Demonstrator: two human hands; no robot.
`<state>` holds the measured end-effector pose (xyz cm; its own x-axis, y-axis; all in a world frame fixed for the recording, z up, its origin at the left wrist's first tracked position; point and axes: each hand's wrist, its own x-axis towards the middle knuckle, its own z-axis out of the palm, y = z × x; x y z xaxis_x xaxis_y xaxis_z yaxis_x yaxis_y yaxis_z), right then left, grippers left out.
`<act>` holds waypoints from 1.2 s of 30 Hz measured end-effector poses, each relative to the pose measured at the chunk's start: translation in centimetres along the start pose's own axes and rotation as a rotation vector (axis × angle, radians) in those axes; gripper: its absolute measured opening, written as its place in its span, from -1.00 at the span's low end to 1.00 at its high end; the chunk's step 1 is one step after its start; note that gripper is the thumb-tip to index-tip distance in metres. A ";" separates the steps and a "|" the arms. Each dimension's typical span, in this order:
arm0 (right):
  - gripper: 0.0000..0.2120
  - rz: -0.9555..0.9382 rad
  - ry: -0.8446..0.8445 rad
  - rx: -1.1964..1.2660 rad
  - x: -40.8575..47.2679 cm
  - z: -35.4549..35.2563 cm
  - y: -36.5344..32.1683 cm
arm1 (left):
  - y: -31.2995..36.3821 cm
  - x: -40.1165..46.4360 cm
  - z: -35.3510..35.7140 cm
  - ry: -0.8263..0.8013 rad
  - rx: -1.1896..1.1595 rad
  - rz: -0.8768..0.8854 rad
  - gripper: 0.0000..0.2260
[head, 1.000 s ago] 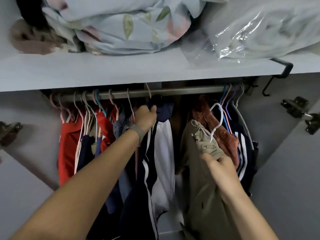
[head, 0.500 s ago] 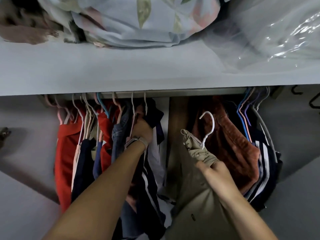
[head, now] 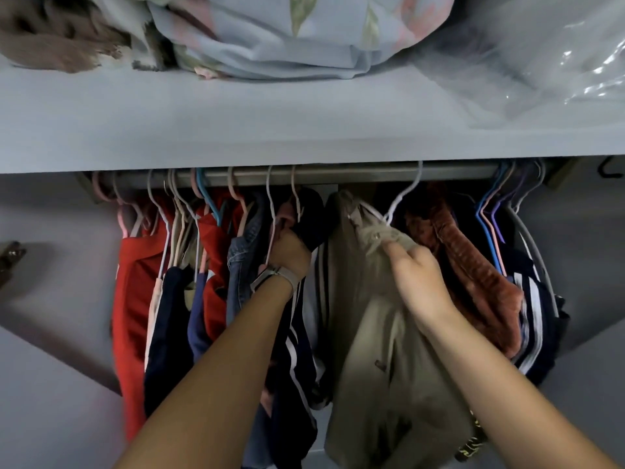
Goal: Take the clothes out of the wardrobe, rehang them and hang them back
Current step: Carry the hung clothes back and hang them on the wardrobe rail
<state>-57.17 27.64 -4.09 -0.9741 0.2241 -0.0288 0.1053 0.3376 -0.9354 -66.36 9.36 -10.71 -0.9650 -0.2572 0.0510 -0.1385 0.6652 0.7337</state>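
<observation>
A khaki garment (head: 375,333) hangs on a white hanger (head: 402,194) whose hook reaches up to the metal rail (head: 338,172) under the shelf. My right hand (head: 419,282) grips the garment's bunched top just below the hanger. My left hand (head: 291,252), with a watch on its wrist, is pushed in among the clothes left of it, holding back a dark navy garment with white stripes (head: 297,350). Its fingers are hidden in the fabric.
Red (head: 135,299), navy and denim (head: 243,258) clothes crowd the rail's left half. A rust fleece (head: 466,265) and striped dark clothes hang on the right. The white shelf (head: 236,130) above carries folded bedding (head: 304,32) and a plastic-wrapped bundle (head: 554,55).
My right hand has lifted the khaki garment, and its white hanger hook has risen from hanging free to the rail. My left hand stayed among the navy clothes, keeping the gap.
</observation>
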 end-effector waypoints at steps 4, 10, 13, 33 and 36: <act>-0.60 -0.080 0.019 -0.081 2.4 0.9 -2.6 | 0.4 -2.5 -0.8 -0.098 -0.083 0.090 -0.51; -0.66 -0.067 -0.026 -0.295 6.4 3.8 -1.3 | -0.1 -9.0 -2.4 0.029 -0.119 0.096 -0.72; -0.63 -0.014 -0.086 -0.460 7.2 4.8 0.5 | -0.5 -10.4 -4.1 0.064 -0.135 0.133 -0.77; -0.59 0.034 -0.494 -0.687 6.1 8.5 -0.7 | -2.5 -10.7 -4.3 0.061 -0.075 0.126 -0.84; -0.70 -0.119 -0.535 -0.804 5.2 8.3 -1.3 | -1.6 -10.5 -3.9 0.084 -0.090 0.101 -0.82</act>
<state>-64.08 20.77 -5.99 -0.9284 -0.2301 -0.2918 -0.0883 0.8994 -0.4282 -55.12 8.34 -9.78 -0.9505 -0.2522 0.1817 -0.0173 0.6265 0.7792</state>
